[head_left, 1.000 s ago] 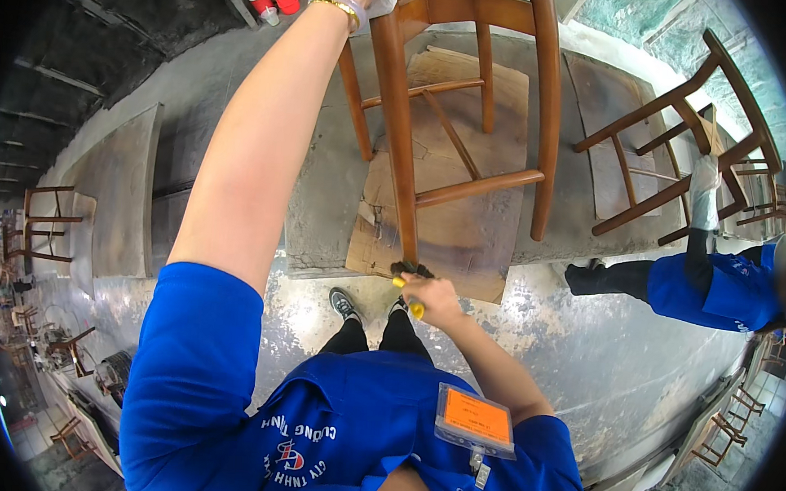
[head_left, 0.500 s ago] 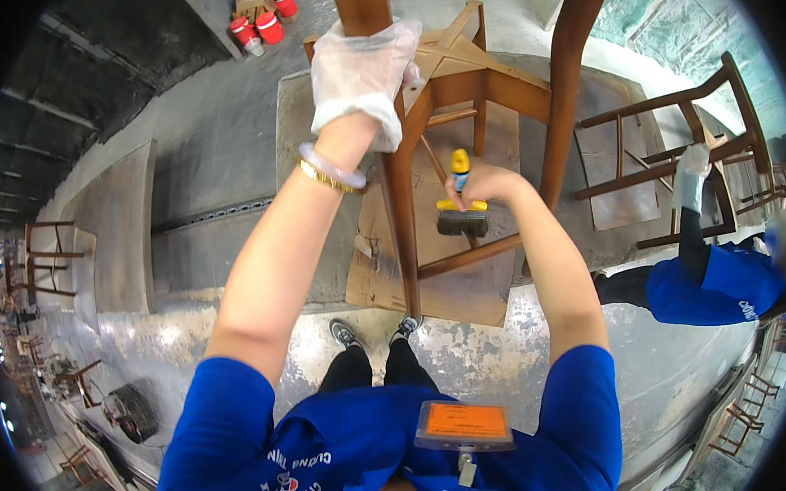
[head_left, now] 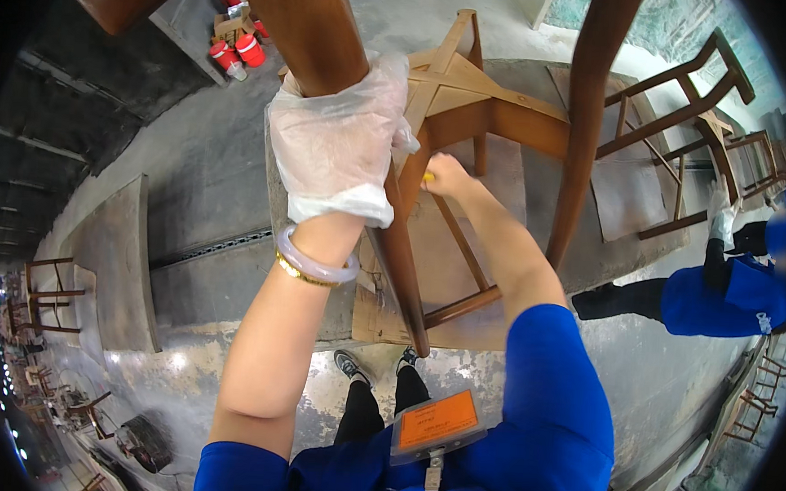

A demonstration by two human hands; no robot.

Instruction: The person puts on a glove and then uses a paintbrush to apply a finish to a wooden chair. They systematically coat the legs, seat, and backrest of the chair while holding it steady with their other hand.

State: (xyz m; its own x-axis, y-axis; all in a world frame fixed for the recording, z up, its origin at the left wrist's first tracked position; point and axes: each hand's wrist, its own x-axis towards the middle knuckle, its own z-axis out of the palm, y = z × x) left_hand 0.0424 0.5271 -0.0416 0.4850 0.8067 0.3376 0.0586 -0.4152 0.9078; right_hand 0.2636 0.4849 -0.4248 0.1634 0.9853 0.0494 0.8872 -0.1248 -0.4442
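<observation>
A brown wooden chair frame [head_left: 521,130] with a crossed seat brace stands tilted in front of me. My left hand [head_left: 338,143], in a translucent white plastic glove, is wrapped round one of its thick upper posts. Bare and closed, my right hand [head_left: 449,177] is inside the frame, below the seat rail and beside a leg. It grips a brush [head_left: 429,177]; only a bit of its yellow part shows, and the bristles are hidden behind the leg and hand. Under the chair lies a sheet of brown cardboard [head_left: 371,307].
To the right, a person in blue [head_left: 723,293] reaches a gloved hand to another chair frame [head_left: 680,110]. Red buckets [head_left: 250,50] and a cardboard box [head_left: 233,27] stand at the far left. A flat board [head_left: 122,265] and a small chair frame [head_left: 53,292] are further left.
The chair has come nearer and tilted, its post now larger in view, with my left hand still on it. My right hand has moved the brush up and left, behind the leg.
</observation>
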